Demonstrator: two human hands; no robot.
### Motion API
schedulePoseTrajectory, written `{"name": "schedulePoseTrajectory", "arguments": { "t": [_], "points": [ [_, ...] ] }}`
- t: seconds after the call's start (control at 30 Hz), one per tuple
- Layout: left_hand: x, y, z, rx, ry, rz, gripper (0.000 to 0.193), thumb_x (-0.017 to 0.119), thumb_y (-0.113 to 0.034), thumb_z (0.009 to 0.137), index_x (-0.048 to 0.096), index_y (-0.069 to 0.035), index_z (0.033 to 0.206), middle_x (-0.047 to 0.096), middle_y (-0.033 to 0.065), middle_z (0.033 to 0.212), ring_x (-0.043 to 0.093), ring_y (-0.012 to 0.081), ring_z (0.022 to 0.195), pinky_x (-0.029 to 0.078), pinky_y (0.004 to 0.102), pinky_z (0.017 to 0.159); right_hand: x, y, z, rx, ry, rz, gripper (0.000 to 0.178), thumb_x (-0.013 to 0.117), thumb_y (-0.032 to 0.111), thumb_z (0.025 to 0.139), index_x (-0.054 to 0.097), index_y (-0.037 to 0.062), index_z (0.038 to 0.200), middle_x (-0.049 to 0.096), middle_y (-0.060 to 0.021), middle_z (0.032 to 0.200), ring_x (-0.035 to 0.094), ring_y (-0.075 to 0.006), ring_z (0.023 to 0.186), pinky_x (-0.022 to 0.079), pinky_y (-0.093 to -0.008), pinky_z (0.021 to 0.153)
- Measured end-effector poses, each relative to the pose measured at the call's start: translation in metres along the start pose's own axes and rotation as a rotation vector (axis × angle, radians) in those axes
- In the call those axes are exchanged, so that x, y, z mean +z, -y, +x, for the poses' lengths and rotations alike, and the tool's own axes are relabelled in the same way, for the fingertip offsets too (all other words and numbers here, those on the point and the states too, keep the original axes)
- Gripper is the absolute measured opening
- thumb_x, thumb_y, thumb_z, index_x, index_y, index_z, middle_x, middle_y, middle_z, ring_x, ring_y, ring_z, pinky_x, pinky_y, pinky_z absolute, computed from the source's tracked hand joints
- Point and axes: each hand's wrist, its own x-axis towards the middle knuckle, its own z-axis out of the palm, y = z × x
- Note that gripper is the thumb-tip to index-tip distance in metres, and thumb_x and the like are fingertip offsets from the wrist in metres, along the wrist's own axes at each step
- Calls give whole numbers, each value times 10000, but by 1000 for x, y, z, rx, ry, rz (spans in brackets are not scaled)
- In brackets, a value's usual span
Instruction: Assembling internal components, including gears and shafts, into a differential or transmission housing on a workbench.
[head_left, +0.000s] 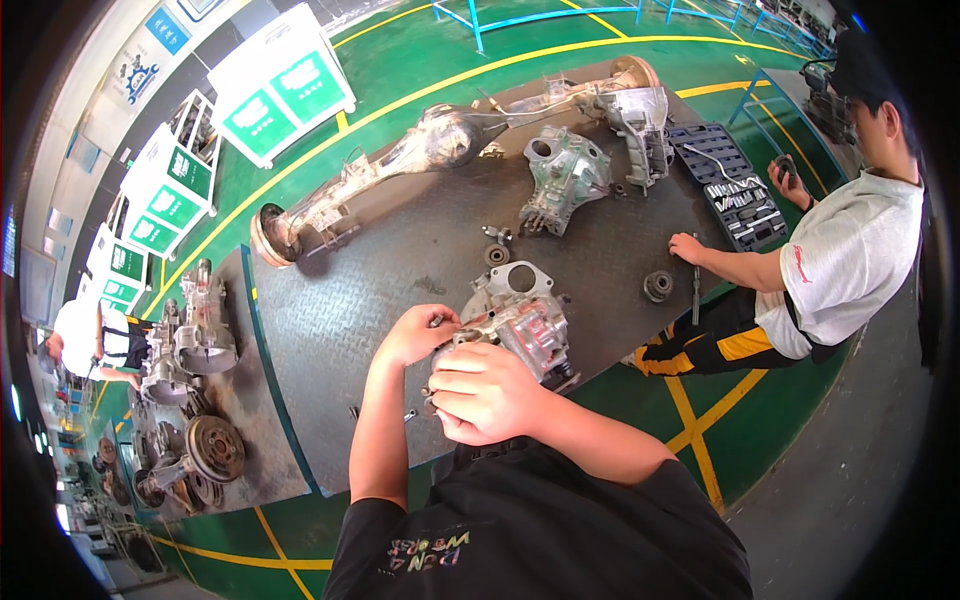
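In front of me on the steel-topped table stands a metal gearbox housing [532, 325], with a flat flange and a round opening at its far end. My left hand [415, 337] is at its left side, fingers curled around a small dark piece that I cannot make out. Closed over the near left end of the housing is my right hand [487, 392], its fingers bent and pressed together. The palm side of the right hand is hidden, as is the part of the housing under it. A small metal socket-like piece [410, 415] lies just left of the right hand.
Beyond lie a long rusty axle [430, 143], another housing [565, 178] and a bearing [496, 254]. At right a person [850, 240] holds a dark part beside an open socket set [730, 190] and a gear [657, 286]. More gearboxes [205, 320] stand left.
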Motion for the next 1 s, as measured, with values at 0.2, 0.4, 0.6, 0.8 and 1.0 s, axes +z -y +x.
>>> {"name": "schedulePoseTrajectory", "arguments": {
  "t": [0.2,0.4,0.6,0.8,1.0],
  "points": [
    [-5,-6,3,-71,74,-109,145,666,-47,818,706,6,946,621,-5,762,523,83,707,448,260,657,1,-1,-1,-1,4,-5,129,693,98,600,579,73,656,591,-41,789,598,-229,783,501,-365,716],
    [-12,-6,4,32,154,15,148,666,-55,829,704,2,960,619,-1,756,525,80,706,448,253,647,0,0,-1,-6,19,3,130,698,99,601,585,72,658,609,-45,802,609,-228,800,503,-362,721],
    [-4,-2,6,-49,106,5,162,648,-77,852,687,-1,989,647,28,795,542,100,733,463,275,665,0,-1,-1,-7,10,0,127,701,102,607,593,68,666,625,-50,821,619,-232,826,510,-370,740],
    [-8,0,3,18,125,-32,159,645,-68,857,678,-6,999,642,19,818,540,90,752,456,262,669,0,0,-2,-7,15,2,126,700,109,614,593,70,666,621,-49,817,617,-232,826,511,-376,753],
    [-6,-7,0,-13,110,-21,112,647,-54,849,691,-5,940,636,8,805,536,75,738,452,248,667,-2,1,-1,8,31,2,115,704,89,619,605,70,673,629,-44,824,630,-232,830,530,-374,739]
  ]
}}
